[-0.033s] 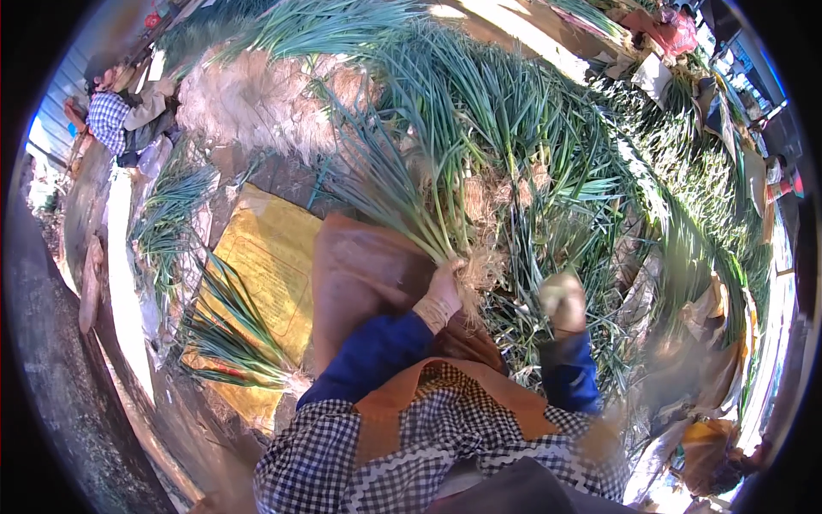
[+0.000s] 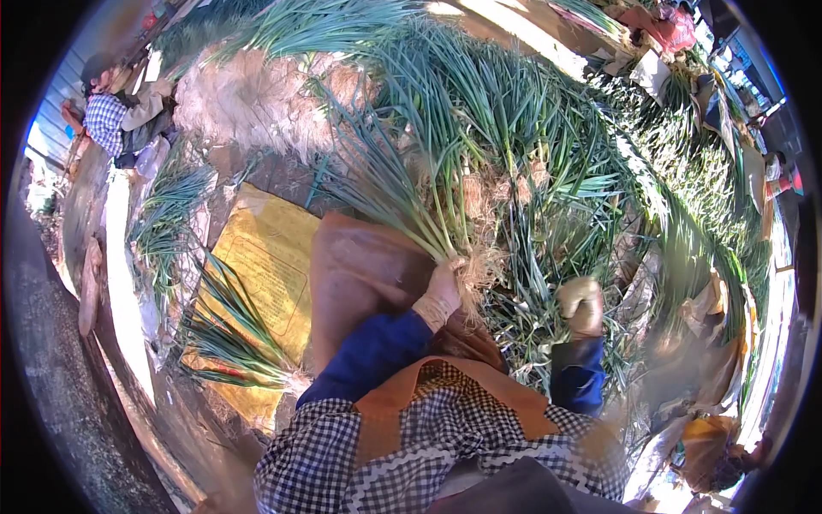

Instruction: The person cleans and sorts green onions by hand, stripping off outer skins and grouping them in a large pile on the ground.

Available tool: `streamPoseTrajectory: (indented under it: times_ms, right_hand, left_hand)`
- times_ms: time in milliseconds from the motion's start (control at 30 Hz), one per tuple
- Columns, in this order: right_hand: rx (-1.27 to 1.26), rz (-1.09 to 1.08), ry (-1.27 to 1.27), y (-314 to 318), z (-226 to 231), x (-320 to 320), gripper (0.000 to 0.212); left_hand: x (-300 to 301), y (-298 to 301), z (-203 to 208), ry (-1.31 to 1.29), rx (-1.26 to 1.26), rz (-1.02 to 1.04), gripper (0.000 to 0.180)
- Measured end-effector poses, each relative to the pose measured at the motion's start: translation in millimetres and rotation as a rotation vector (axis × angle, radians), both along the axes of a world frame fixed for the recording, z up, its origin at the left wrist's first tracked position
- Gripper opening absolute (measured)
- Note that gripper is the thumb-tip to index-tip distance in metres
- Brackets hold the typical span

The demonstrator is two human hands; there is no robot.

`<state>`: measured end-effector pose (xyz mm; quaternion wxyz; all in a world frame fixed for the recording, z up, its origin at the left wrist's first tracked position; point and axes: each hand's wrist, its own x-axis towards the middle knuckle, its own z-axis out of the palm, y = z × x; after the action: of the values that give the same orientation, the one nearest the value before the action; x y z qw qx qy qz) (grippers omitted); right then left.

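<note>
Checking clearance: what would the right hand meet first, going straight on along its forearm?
Probably the green leaves just beyond the right hand, though its height above them is unclear.

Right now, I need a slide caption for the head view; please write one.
Left hand grips a bunch of green plants near its pale roots; curled right hand is apart from it.

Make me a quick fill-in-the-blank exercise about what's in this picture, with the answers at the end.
1. The left hand grips the larger bunch just above its pale, stringy ____.
2. The right hand is apart from that bunch, and the sleeve on the left arm is plain ____.
3. The smaller bunch lies across a flat sack coloured ____.
4. The co-worker in a checked top is toward the picture's upper ____ corner.

Missing words: roots; blue; yellow; left.
</note>
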<state>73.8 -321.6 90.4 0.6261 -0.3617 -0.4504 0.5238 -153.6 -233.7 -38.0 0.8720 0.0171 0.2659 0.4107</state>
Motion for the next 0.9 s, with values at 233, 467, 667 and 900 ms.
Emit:
streamPoseTrajectory:
  times_ms: [233,467,667,900]
  right_hand:
    - [-0.174,-0.138,-0.961,60,-16,-31,0.03]
    - [-0.012,-0.16,-1.151,158,-75,-60,0.045]
    - [-0.286,-0.059,-0.357,164,-88,-58,0.023]
    - [-0.35,-0.011,0.294,132,-76,-50,0.022]
  left_hand:
    - [20,-11,47,0.056,0.333,-0.221,0.026]
    - [30,-17,17,0.237,0.5,0.036,0.024]
    - [8,-9,28,0.072,0.253,-0.248,0.021]
    - [24,-27,14,-0.021,0.155,-0.184,0.021]
